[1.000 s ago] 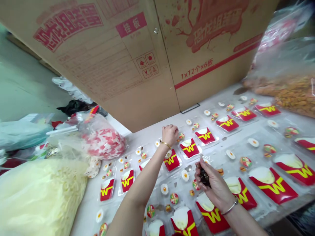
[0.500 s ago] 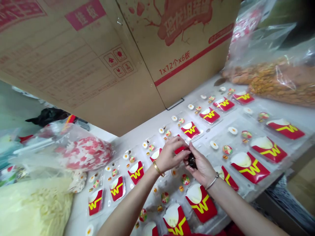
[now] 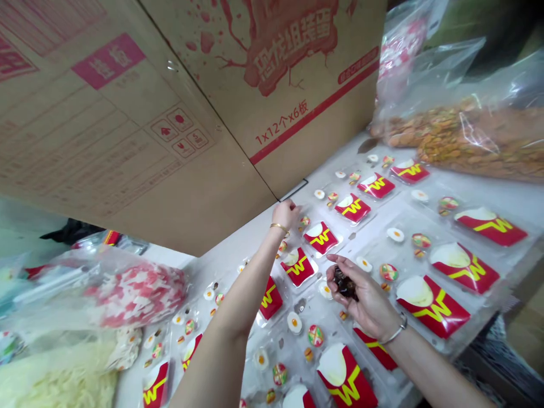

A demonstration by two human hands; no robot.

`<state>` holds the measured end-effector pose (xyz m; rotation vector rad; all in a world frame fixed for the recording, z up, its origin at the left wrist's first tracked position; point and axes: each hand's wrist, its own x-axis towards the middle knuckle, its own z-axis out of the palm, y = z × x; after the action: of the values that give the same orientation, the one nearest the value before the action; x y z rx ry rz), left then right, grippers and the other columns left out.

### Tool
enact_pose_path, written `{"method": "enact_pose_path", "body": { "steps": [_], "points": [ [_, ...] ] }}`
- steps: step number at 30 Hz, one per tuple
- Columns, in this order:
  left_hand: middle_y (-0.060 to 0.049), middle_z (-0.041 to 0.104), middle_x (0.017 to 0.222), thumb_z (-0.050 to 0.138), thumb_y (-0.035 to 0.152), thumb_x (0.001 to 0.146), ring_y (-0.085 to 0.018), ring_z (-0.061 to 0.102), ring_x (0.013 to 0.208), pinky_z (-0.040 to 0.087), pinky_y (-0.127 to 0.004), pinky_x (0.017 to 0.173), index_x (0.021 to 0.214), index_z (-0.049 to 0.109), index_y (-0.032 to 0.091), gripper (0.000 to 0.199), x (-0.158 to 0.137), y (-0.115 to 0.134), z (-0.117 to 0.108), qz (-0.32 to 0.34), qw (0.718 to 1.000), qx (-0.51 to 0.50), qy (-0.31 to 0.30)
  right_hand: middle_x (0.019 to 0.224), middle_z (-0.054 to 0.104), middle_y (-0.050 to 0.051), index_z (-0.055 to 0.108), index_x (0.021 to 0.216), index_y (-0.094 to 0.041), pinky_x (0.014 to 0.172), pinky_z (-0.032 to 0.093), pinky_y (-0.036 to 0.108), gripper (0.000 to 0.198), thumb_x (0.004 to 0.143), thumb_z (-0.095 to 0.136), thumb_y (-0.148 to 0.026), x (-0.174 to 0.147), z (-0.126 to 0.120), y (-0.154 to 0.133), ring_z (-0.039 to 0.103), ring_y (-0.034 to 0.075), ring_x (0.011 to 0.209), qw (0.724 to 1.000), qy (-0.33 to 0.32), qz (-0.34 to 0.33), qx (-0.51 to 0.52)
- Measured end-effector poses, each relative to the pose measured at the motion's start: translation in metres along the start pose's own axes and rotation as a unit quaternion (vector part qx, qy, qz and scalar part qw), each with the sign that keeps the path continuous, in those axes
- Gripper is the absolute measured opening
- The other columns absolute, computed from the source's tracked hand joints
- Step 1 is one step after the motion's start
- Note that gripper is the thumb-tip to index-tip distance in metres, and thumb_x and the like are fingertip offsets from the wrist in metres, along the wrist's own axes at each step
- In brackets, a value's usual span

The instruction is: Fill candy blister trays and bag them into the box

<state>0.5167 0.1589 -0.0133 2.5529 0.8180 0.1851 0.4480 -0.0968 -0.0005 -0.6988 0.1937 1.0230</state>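
My right hand [image 3: 368, 300] is cupped, palm up, round a handful of small glossy dark-brown pieces [image 3: 345, 283]; their kind is unclear. My left hand [image 3: 286, 215] is stretched to the back row, beside the cardboard box, its fingers closed together over a clear tray; anything between them is hidden. Rows of clear plastic trays cover the table. They hold red fries pouches [image 3: 322, 238] with a yellow zigzag, toy fried eggs [image 3: 294, 323], round toy pizzas [image 3: 315, 335] and tiny burgers [image 3: 308, 355]. Dark pieces lie in some back-row trays at the left.
A large cardboard box [image 3: 238, 170] stands along the back of the table. Bags of pink-and-white pieces [image 3: 144, 292] and pale yellow pieces [image 3: 63, 379] sit at the left. A clear bag of orange-brown pieces [image 3: 463, 136] lies at the back right.
My left hand has left my right hand and reached forward to the back row. My right hand has moved slightly right and opened somewhat, showing more dark pieces. The camera view has shifted.
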Motion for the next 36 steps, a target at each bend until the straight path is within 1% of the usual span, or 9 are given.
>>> {"method": "enact_pose_path", "body": {
  "steps": [7,9,12,14,17,20,26,31,36],
  "points": [
    [-0.009,0.066,0.076,0.063,0.044,0.077,-0.022,0.060,0.077,0.043,-0.030,0.068,0.074,0.063,0.017,0.027,0.018,0.017,0.008,0.004,0.997,0.073,-0.008,0.072,0.057,-0.002,0.051,0.094,-0.023,0.042,0.026,0.017,0.030,0.079,0.070,-0.041,0.008,-0.006,-0.014,0.046,0.009,0.055,0.999,0.002,-0.036,-0.020],
    [-0.007,0.066,0.079,0.060,0.044,0.081,-0.018,0.060,0.075,0.044,-0.027,0.069,0.081,0.065,0.017,0.028,-0.004,0.029,0.000,0.070,0.997,0.005,-0.041,0.070,0.056,-0.003,0.047,0.088,-0.023,0.042,0.025,0.017,0.031,0.080,0.069,-0.043,0.010,-0.007,-0.018,0.046,0.008,0.054,0.999,0.010,-0.047,-0.023],
    [-0.004,0.067,0.082,0.056,0.045,0.085,-0.014,0.060,0.075,0.046,-0.025,0.068,0.085,0.066,0.018,0.029,-0.057,0.051,-0.013,0.173,0.947,-0.170,-0.209,0.067,0.055,-0.004,0.043,0.085,-0.023,0.041,0.025,0.016,0.035,0.079,0.069,-0.045,0.014,-0.006,-0.022,0.045,0.008,0.052,0.998,0.013,-0.061,-0.026],
    [-0.003,0.066,0.081,0.059,0.044,0.083,-0.013,0.060,0.074,0.047,-0.024,0.069,0.085,0.066,0.018,0.027,-0.092,0.062,-0.018,0.174,0.908,-0.247,-0.291,0.064,0.054,-0.005,0.043,0.086,-0.023,0.040,0.024,0.016,0.036,0.078,0.070,-0.046,0.018,-0.004,-0.023,0.045,0.008,0.050,0.997,0.019,-0.068,-0.027],
    [-0.001,0.063,0.073,0.062,0.039,0.082,-0.012,0.059,0.067,0.048,-0.024,0.066,0.085,0.061,0.017,0.022,-0.117,0.068,-0.013,0.117,0.883,-0.340,-0.302,0.061,0.052,-0.005,0.044,0.086,-0.023,0.040,0.023,0.016,0.036,0.077,0.070,-0.046,0.023,-0.004,-0.024,0.045,0.008,0.048,0.996,0.042,-0.072,-0.027],
    [-0.001,0.062,0.074,0.062,0.032,0.081,-0.011,0.057,0.066,0.046,-0.023,0.063,0.085,0.060,0.016,0.017,-0.092,0.064,-0.002,0.098,0.910,-0.345,-0.208,0.065,0.055,-0.003,0.050,0.091,-0.023,0.041,0.026,0.017,0.030,0.079,0.066,-0.045,0.024,-0.008,-0.029,0.046,0.009,0.050,0.997,0.050,-0.061,-0.001],
    [-0.001,0.065,0.077,0.055,0.015,0.078,-0.012,0.057,0.070,0.044,-0.023,0.069,0.087,0.061,0.018,0.011,0.026,0.068,0.018,0.170,0.977,-0.121,0.032,0.068,0.054,-0.002,0.055,0.102,-0.023,0.042,0.024,0.018,0.025,0.085,0.058,-0.040,0.017,-0.023,-0.044,0.045,0.009,0.052,0.997,0.034,-0.075,-0.011],
    [-0.007,0.069,0.086,0.046,0.009,0.079,-0.018,0.062,0.079,0.044,-0.029,0.076,0.087,0.063,0.019,0.021,0.070,0.081,0.042,0.236,0.963,0.127,0.005,0.067,0.054,-0.002,0.056,0.092,-0.020,0.042,0.022,0.017,0.028,0.083,0.064,-0.046,0.015,-0.030,-0.054,0.043,0.008,0.052,0.994,0.061,-0.087,-0.028],
    [-0.008,0.071,0.093,0.046,0.009,0.078,-0.022,0.063,0.091,0.036,-0.041,0.100,0.090,0.066,0.020,0.026,0.078,0.076,0.051,0.255,0.950,0.178,-0.021,0.065,0.053,-0.002,0.059,0.086,-0.018,0.040,0.023,0.017,0.038,0.077,0.068,-0.054,0.026,-0.038,-0.065,0.043,0.008,0.052,0.995,0.071,-0.065,0.037]
  ]
}}
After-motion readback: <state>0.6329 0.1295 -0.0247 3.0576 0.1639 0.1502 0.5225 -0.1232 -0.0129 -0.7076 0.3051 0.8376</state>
